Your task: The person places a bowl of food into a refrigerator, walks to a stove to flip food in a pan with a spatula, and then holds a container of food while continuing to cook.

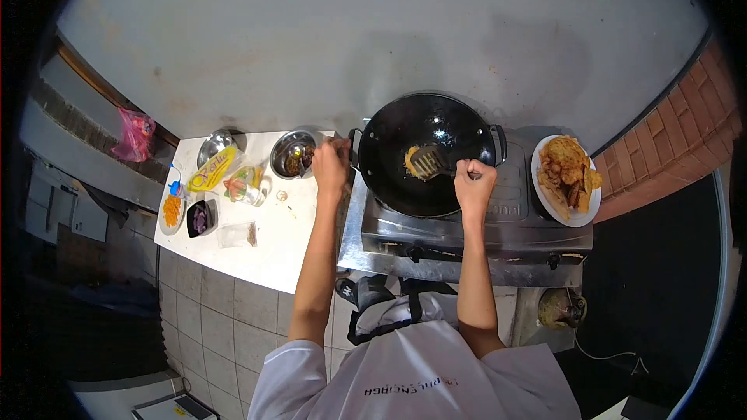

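Note:
My right hand (474,180) is closed around the handle of a slotted spatula (429,160). The spatula's dark head rests over a small golden-brown mass of food (410,162) in the black wok (397,124), partly covering it. My left hand (332,162) is closed between the wok's left handle (355,148) and a metal bowl (285,145) of dark, oily contents. What its fingers hold, if anything, is hidden. The wok sits on a steel gas stove (498,222), its surface dark and shiny.
Right of the wok stands a white plate (577,221) heaped with fried food. The white table (264,260) at left bears another metal bowl (215,148), a yellow packet (210,169), a glass of cut vegetables (247,187), a black bowl (200,218) and an orange-topped plate (172,227).

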Available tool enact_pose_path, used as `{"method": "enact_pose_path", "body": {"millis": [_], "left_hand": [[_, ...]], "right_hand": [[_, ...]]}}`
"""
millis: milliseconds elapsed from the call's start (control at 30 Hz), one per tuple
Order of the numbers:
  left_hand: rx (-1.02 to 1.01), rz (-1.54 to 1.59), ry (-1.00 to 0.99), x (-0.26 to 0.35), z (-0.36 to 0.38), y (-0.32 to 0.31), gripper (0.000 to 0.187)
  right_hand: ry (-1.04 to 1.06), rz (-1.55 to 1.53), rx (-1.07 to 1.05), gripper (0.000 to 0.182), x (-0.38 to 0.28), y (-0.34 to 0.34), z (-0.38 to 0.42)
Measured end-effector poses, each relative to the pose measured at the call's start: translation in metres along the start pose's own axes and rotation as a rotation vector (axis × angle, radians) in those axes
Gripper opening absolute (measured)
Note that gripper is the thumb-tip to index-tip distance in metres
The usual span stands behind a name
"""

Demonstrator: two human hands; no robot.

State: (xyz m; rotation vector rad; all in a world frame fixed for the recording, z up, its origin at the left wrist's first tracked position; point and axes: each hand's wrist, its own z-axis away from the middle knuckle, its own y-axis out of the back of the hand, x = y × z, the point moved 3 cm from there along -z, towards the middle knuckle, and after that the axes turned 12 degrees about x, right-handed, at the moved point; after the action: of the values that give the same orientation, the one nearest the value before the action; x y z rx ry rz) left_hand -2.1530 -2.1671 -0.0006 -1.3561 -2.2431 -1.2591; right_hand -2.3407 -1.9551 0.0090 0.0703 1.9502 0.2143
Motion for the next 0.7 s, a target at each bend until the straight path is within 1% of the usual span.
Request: {"method": "enact_pose_path", "body": {"millis": [267, 433, 633, 700], "left_hand": [[-0.063, 0.040, 0.080, -0.003, -0.001, -0.003, 0.015], [-0.073, 0.036, 0.085, -0.003, -0.002, -0.003, 0.015], [-0.084, 0.042, 0.086, -0.008, -0.003, -0.005, 0.016], [-0.082, 0.045, 0.082, -0.007, -0.003, -0.005, 0.016]], "right_hand": [[-0.027, 0.018, -0.019, 0.026, -0.008, -0.001, 0.002], [-0.030, 0.020, -0.001, 0.026, -0.004, -0.002, 0.000], [-0.016, 0.132, -0.010, 0.024, -0.015, -0.005, 0.002], [-0.020, 0.114, -0.006, 0.023, -0.013, -0.004, 0.000]]}}
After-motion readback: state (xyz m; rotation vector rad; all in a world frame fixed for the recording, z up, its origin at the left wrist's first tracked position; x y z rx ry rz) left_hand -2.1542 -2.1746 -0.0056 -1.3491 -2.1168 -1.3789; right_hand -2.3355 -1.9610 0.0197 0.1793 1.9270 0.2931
